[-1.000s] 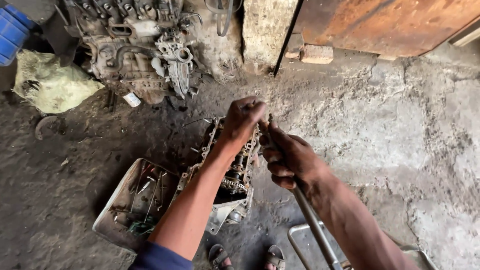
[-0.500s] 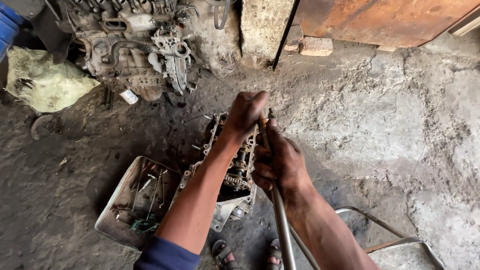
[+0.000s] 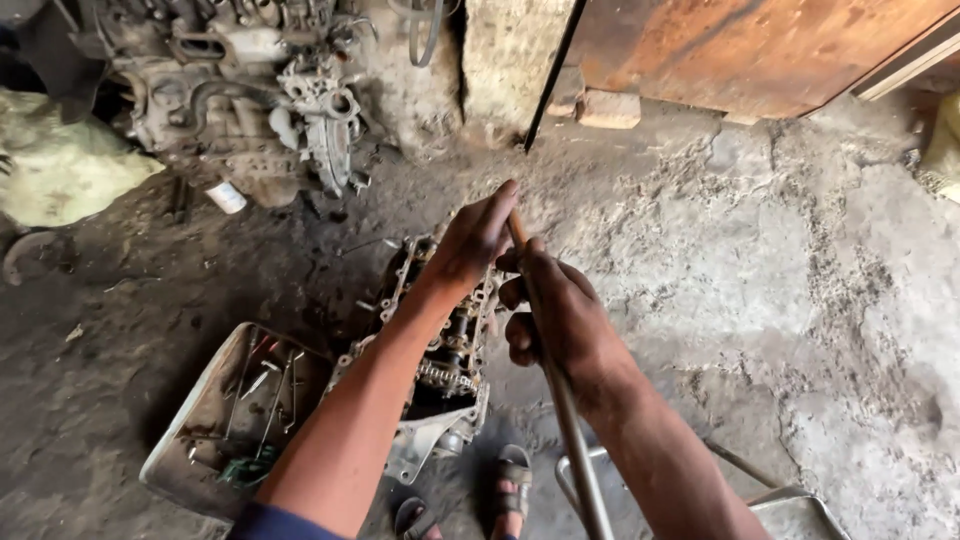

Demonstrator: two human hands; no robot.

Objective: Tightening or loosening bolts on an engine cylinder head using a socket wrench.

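Both of my hands are on one long metal bar (image 3: 560,400), and that bar is the whole story right now: it runs from near my lap, low and close to me, up and away toward its far tip, with its long axis nearly along my line of sight and leaning a little left at the top. My right hand (image 3: 555,320) is wrapped shut around the bar's middle, fingers curled tight on it. My left hand (image 3: 472,240) sits farther out, at the tip, palm and fingers laid over the top end, closed loosely on it as far as I can see. The tip comes down just at the far edge of the engine part (image 3: 440,370) lying on the dirt floor (image 3: 750,300), so the part is directly under and just left of my grip, its long side running the same way as the bar. A metal tray (image 3: 200,440) of small tools lies left of the part, touching or nearly so. A small white cylinder (image 3: 226,196) sits beside the bigger engine block (image 3: 240,100) at the back, a pale yellow sack (image 3: 60,175) lies far left, and a rusty orange door (image 3: 740,50) stands behind.
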